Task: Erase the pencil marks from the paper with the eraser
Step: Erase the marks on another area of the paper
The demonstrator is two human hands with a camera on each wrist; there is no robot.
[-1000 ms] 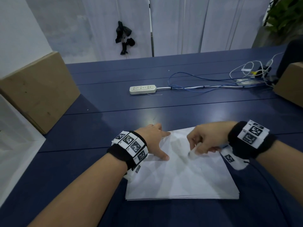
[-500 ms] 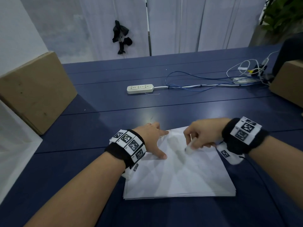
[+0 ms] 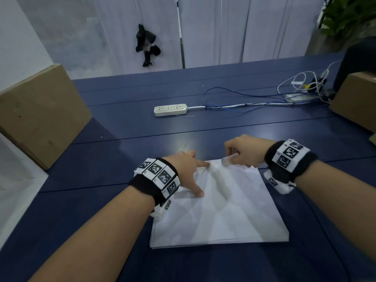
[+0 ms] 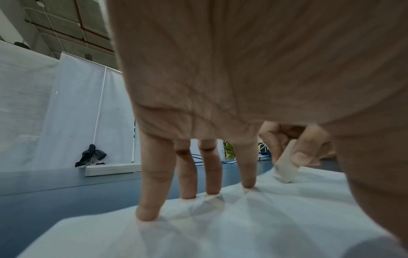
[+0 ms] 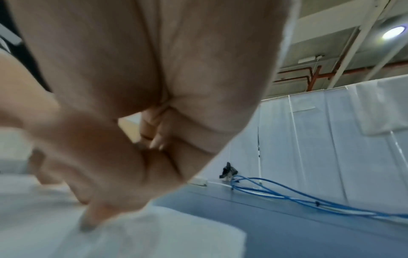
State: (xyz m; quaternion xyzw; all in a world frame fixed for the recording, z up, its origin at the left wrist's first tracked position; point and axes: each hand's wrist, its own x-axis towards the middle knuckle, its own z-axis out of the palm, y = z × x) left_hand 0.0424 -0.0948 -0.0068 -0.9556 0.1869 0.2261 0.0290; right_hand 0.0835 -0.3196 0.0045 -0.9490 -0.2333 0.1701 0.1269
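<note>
— Hands first, from the head camera. What do they do?

— Two hands are over the paper (image 3: pixel 219 204), a flat white stack on the blue table (image 3: pixel 126 163). The left hand (image 3: pixel 188 171) has straight, spread fingers, and its first finger and thumb press down on the sheet. The right hand (image 3: pixel 244 153) is curled up and pinches the eraser (image 3: pixel 225 161), a small white stick. The eraser tip sits at the far edge of the paper, just beside the left first finger.

— How many things can you count?

— One power strip (image 3: pixel 170 110), two cardboard boxes (image 3: pixel 40 117) — one at each side — and a bunch of blue and white cables (image 3: pixel 254 102). Each wrist has one black band with square marks.

— Now the left wrist camera?

— Four fingers (image 4: pixel 152 183) of the left hand (image 4: pixel 220 78) come down straight, and their tips push on the paper (image 4: pixel 220 232). Behind them the right hand (image 4: pixel 307 148) grips the eraser (image 4: pixel 287 165), tilted, with its end on the sheet.

— And the right wrist camera?

— It is blurry. The right hand (image 5: pixel 137 108) is folded tight, one fingertip touching the paper (image 5: pixel 154 235). I cannot see the eraser there. Blue cables (image 5: pixel 287 195) lie on the table (image 5: pixel 264 223).

— Any pencil marks?

— I cannot tell; the sheet looks white.
</note>
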